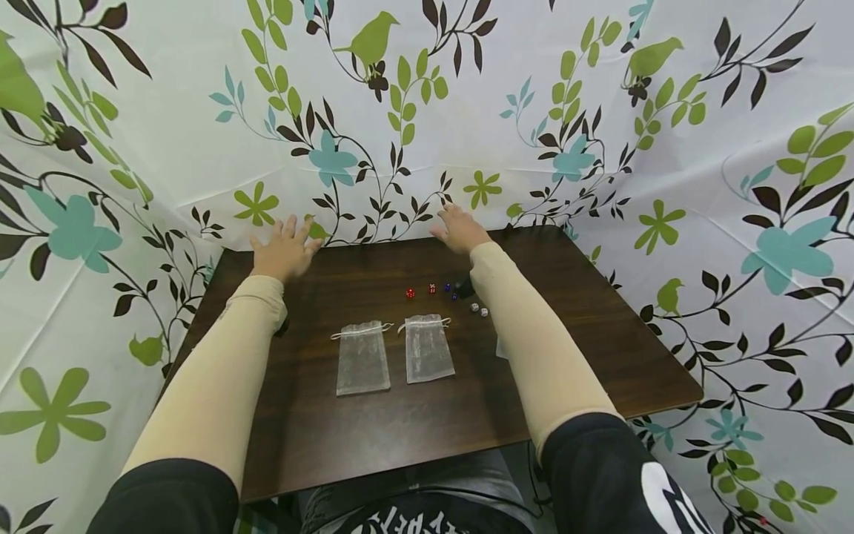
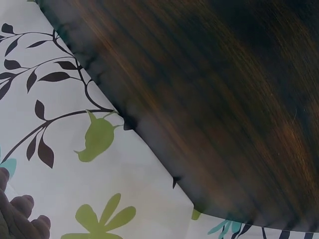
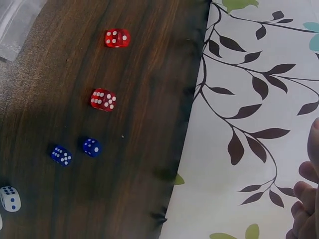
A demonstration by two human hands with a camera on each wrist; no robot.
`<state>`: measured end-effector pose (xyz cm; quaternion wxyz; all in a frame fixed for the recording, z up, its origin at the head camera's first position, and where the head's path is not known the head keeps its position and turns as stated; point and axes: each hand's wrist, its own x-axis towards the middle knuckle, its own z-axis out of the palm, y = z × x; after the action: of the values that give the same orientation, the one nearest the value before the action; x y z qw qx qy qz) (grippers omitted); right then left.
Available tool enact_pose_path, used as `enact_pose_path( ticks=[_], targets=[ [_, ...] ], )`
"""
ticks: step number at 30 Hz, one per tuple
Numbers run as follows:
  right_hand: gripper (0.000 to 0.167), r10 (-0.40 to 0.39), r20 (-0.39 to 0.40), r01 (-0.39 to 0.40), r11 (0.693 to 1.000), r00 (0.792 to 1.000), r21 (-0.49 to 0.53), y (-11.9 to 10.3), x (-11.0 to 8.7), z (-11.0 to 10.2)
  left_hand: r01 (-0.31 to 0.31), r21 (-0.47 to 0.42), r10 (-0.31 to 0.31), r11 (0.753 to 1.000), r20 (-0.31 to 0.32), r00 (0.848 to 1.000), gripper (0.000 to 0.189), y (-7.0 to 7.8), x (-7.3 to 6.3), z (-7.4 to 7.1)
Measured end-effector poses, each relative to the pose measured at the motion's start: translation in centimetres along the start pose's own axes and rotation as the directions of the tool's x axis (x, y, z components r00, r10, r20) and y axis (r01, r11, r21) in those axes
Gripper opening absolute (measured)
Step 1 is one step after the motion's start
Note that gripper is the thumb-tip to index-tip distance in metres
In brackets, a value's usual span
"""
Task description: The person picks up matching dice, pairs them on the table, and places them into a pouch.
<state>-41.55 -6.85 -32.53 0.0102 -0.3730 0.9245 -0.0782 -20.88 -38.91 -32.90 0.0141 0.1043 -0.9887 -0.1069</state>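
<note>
Left hand (image 1: 283, 248): head view, left of centre; I see fingers spread, gripping nothing.
Right hand (image 1: 462, 228): head view, upper centre; fingers extended, gripping nothing.
Dice: head view, near centre; red dice (image 1: 410, 294), blue dice (image 1: 448, 287), white dice (image 1: 475, 307).
Sheer pouches (image 1: 362, 360): head view, below the dice.
Table (image 2: 199, 124): left wrist view, right side; fingertips (image 2: 22, 203) lower left.
Dice positions: right wrist view, left side; fingers (image 3: 302, 189) at right edge.

Red cubic dice (image 3: 117, 38) and blue cubic dice (image 3: 91, 147) are spotted white! | white cubic dice (image 3: 10, 199) are spotted blue | sheer whitish drawstring pouches (image 1: 363, 360) are seen | dark-brown wooden tabletop (image 1: 467, 415) is grain-streaked | white wall sheet (image 1: 467, 119) is splashed with green birds (image 1: 373, 41), teal flowers (image 1: 332, 158), brown leaves (image 3: 233, 43)
</note>
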Motion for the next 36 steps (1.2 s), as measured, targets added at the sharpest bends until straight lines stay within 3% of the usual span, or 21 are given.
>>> enact_pose_path(
  ticks=[12,18,25,30,36],
  targets=[
    [0.063,-0.011,0.031,0.011,1.000,0.999,-0.002,0.0,1.1,1.6,0.013,0.012,-0.014,1.000,0.024,1.000,0.072,-0.4,1.2,0.6],
    [0.064,-0.028,0.053,0.028,1.000,0.998,0.000,-0.5,1.5,2.3,0.021,-0.022,-0.020,1.000,0.034,0.999,0.076,-0.9,1.4,1.0],
    [0.048,-0.100,0.085,0.089,0.987,0.991,0.131,-2.1,-0.3,3.3,0.000,-0.093,0.003,0.996,0.031,1.000,0.065,-0.6,0.9,1.9],
    [0.030,-0.178,0.228,0.128,0.967,0.957,0.220,-2.8,-2.8,5.2,-0.063,-0.114,0.059,0.992,-0.040,0.997,0.053,0.9,0.1,3.5],
    [0.032,-0.146,0.433,0.041,0.969,0.890,0.242,-3.0,-6.3,7.4,-0.176,-0.158,0.164,0.972,-0.082,0.983,0.042,4.0,-1.3,6.1]
  ],
)
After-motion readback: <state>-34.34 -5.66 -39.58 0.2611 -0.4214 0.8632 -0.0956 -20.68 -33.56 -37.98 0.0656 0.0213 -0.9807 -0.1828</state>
